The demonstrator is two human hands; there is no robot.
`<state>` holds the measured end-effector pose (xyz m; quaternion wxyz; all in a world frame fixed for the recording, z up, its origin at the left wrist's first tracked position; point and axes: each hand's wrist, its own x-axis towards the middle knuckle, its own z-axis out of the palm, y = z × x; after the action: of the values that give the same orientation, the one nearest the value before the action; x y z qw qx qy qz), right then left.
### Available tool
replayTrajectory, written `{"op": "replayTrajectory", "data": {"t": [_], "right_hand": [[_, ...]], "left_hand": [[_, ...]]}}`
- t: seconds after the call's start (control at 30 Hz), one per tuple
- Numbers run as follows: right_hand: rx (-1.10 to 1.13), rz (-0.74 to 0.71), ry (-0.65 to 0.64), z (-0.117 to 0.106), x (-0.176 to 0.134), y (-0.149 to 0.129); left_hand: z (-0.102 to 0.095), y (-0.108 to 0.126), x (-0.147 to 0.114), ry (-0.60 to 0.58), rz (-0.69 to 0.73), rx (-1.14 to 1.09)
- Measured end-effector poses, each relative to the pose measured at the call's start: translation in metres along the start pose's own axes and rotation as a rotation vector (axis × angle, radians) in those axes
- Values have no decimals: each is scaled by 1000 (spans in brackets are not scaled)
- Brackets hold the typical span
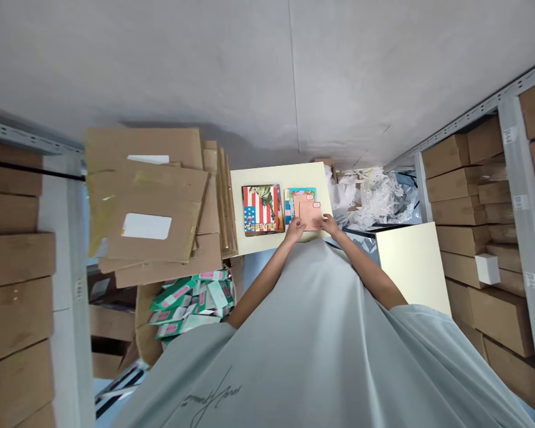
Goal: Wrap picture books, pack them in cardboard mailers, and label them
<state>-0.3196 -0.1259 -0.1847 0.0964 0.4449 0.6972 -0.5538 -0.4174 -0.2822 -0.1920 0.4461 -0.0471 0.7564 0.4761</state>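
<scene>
Both hands are at a small pink booklet [310, 218] with a small white label near its top right corner. My left hand [295, 229] pinches its lower left edge, fingers closed. My right hand [329, 225] grips its right edge. Another pink booklet [300, 201] lies partly under it. A colourful blue-edged book [305, 191] shows beneath both on the cream table [263, 177]. Left of these, apart from my hands, lies a stack of books [263, 209] with a red-and-white striped, flag-like cover.
Flattened cardboard [160, 184] is stacked left of the table, above a carton of green-and-pink packets [196, 300]. Crumpled white packing material [374, 193] fills the right back. A cream surface [412, 261] stands at right. Shelves of brown boxes [459, 202] flank both sides; a wall is ahead.
</scene>
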Motion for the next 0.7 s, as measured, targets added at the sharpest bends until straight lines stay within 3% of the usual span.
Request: {"op": "replayTrajectory", "data": {"t": [0.2, 0.33, 0.5, 0.7], "right_hand": [[150, 63, 99, 5, -39, 2], [306, 32, 219, -8, -78, 9], [512, 17, 409, -37, -144, 34], [756, -4, 662, -70, -221, 68]], "left_hand": [[-7, -4, -17, -156, -59, -79], [6, -3, -27, -295, -53, -97], [47, 10, -43, -544, -16, -78], [110, 42, -78, -810, 34, 73]]}}
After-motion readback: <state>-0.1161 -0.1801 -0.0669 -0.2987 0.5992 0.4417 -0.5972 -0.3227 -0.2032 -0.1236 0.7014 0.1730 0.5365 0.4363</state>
